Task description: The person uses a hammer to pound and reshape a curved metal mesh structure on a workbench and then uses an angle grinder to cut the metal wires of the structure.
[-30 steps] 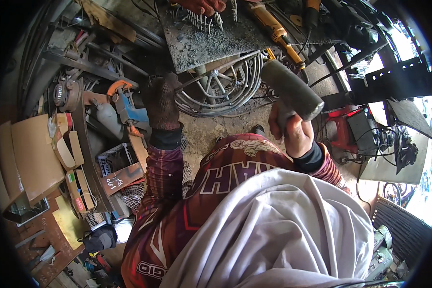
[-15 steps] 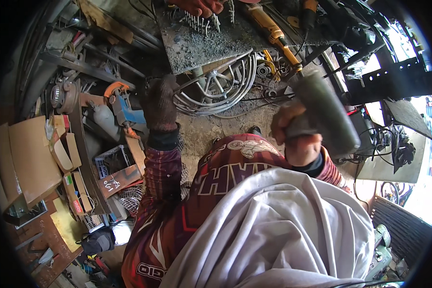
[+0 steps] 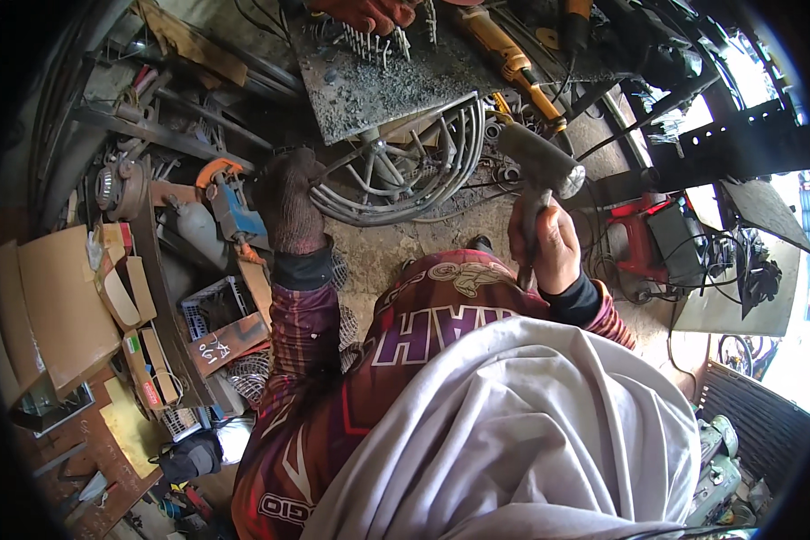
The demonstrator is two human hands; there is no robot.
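Observation:
My left hand (image 3: pixel 295 202), in a dark knitted glove, is closed at the left end of a grille of curved metal rods (image 3: pixel 468 171). The grille hangs at the near edge of the worktable, its rods fanning out to the right. My bare right hand (image 3: pixel 556 245) is wrapped round the handle of a hammer (image 3: pixel 542 164). The thick cylindrical head is up, right of the grille and apart from it. Glove and fingers hide the rod ends in my left hand.
Dark grit covers the metal worktable (image 3: pixel 355 112), where a reddish glove (image 3: pixel 364 13) and several thin pale metal pieces (image 3: pixel 369 40) sit. A yellow-orange power tool (image 3: pixel 504 56) lies at its right. A blue-and-orange clamp tool (image 3: pixel 229 200) and cardboard boxes (image 3: pixel 67 297) stand left.
The hammer has dropped away from the camera and swung left, its head now nearer the grille. My right hand has lowered and turned with it. My left hand keeps its place with only a slight shift.

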